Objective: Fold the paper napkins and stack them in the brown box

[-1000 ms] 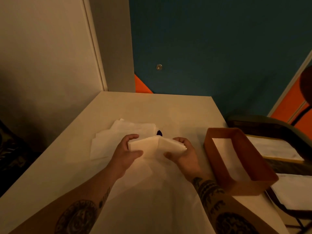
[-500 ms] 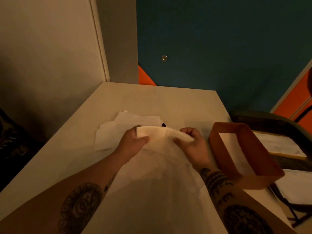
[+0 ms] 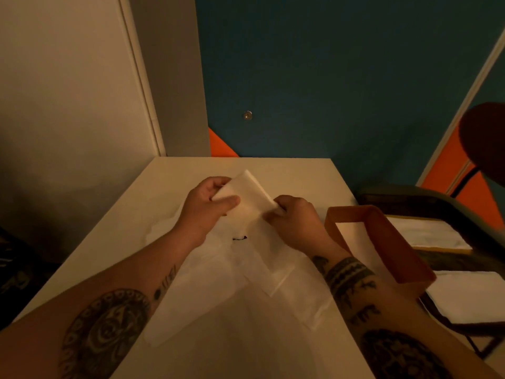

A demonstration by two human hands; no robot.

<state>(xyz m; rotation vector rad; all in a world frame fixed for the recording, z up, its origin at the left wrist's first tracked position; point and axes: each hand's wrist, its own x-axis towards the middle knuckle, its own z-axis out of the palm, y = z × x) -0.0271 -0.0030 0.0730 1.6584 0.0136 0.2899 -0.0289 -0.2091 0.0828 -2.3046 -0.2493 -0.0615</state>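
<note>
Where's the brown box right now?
Head view: the box sits at the table's right edge, just right of the right hand, which grips the napkin.

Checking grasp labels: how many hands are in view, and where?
2. The left hand grips the folded napkin at its left end; the right hand pinches its right end. Both are held over the loose napkins on the table.

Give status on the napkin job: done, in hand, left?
Done: the brown box holds what looks like white paper already. In hand: the left hand and right hand pinch one folded napkin above the table, not yet in the box. Left: several loose napkins lie spread on the table beneath.
</note>
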